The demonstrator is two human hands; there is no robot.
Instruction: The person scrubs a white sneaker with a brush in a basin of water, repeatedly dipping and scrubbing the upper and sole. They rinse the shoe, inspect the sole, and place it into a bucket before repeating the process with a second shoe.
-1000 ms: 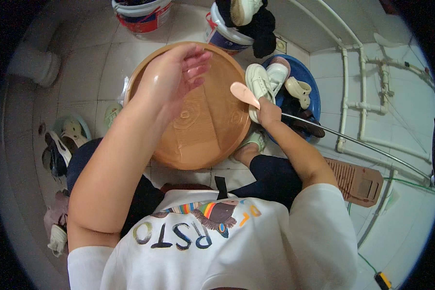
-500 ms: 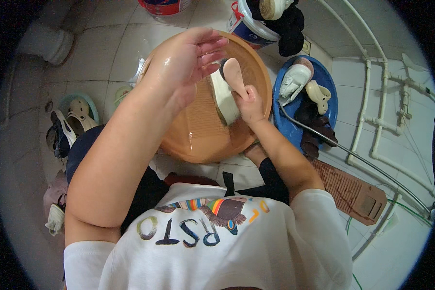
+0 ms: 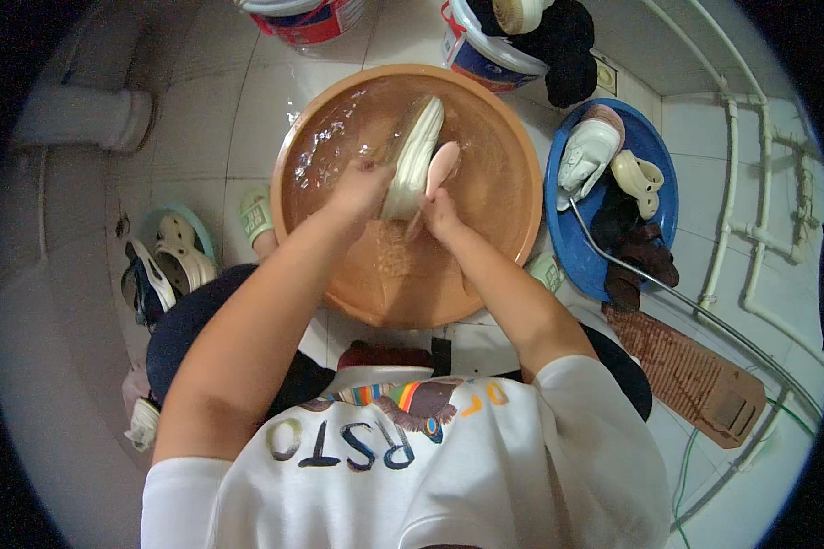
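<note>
A cream-white shoe [image 3: 417, 160] lies slanted in the water of a large orange-brown basin [image 3: 288, 247]. My right hand [image 3: 440, 215] is closed around a brush with a pink handle [image 3: 443, 167], just right of the shoe. The brush's bristles are hard to make out. My left hand [image 3: 362, 188] is over the water at the shoe's left side. Motion smears its fingers, so whether they grip the shoe does not show.
A blue basin [image 3: 553, 206] on the right holds shoes and dark items. Beside it lies a brown washboard [image 3: 691, 371]. Two buckets, one red [image 3: 316, 26] and one blue-white [image 3: 485, 57], stand beyond. Clogs [image 3: 181, 256] sit left, and a metal pipe [image 3: 677, 284] crosses the right side.
My left hand has come down from above the basin to the shoe's side. The shoe and brush have shifted within the basin, and the whole view has moved slightly.
</note>
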